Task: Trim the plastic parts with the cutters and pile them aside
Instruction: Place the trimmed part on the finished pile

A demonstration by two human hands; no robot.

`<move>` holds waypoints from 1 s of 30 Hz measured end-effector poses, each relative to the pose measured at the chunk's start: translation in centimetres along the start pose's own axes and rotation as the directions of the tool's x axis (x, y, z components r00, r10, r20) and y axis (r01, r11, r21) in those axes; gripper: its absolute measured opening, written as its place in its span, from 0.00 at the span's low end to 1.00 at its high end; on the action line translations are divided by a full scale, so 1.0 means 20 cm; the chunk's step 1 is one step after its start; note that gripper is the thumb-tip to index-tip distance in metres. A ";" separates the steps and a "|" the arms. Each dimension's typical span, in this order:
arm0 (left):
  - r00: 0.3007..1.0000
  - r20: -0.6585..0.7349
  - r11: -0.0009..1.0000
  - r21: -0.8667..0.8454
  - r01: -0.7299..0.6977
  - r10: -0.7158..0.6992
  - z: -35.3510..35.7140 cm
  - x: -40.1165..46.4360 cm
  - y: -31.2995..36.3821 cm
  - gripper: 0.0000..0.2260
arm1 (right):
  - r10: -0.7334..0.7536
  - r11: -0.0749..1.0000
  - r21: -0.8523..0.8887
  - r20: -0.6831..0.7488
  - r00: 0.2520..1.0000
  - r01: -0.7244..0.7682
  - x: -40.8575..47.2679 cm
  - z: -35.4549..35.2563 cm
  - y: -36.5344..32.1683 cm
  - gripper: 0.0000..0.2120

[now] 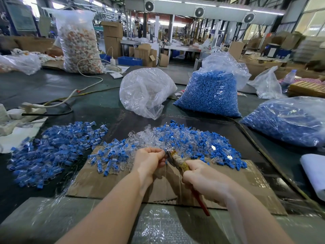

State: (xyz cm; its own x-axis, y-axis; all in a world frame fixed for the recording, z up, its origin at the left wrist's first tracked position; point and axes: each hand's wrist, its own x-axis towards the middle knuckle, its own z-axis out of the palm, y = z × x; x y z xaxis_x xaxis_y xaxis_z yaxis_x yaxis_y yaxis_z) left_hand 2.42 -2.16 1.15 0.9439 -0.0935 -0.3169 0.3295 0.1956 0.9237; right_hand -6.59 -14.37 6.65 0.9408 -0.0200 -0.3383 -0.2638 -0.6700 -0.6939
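My left hand pinches a small blue and clear plastic part at its fingertips, mostly hidden by the fingers. My right hand grips the cutters, whose tape-wrapped handles and one red handle stick out below the palm. The metal jaws touch the part held in the left hand. Just beyond the hands lies a heap of blue and clear parts on a sheet of cardboard. A second, wider pile of parts spreads to the left on the dark table.
Two full bags of blue pieces stand at the back right, a nearly empty clear bag in the middle. A power strip and cables lie at the left. A white cloth sits at the right edge.
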 end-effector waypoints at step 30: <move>0.704 -0.133 0.470 0.826 -0.309 0.697 -0.31 0.05 0.10 0.07 | -0.026 0.972 -0.225 -0.389 0.921 -0.068 0.10 0.00 0.16 0.09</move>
State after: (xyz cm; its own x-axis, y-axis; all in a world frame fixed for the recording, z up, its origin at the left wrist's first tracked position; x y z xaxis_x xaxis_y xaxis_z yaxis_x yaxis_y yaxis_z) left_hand 4.14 4.25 1.33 0.8978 0.2003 0.3921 -0.1572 -0.6859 0.7105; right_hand -5.63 -16.64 3.73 0.9560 -0.2897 -0.0461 -0.2721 -0.8171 -0.5082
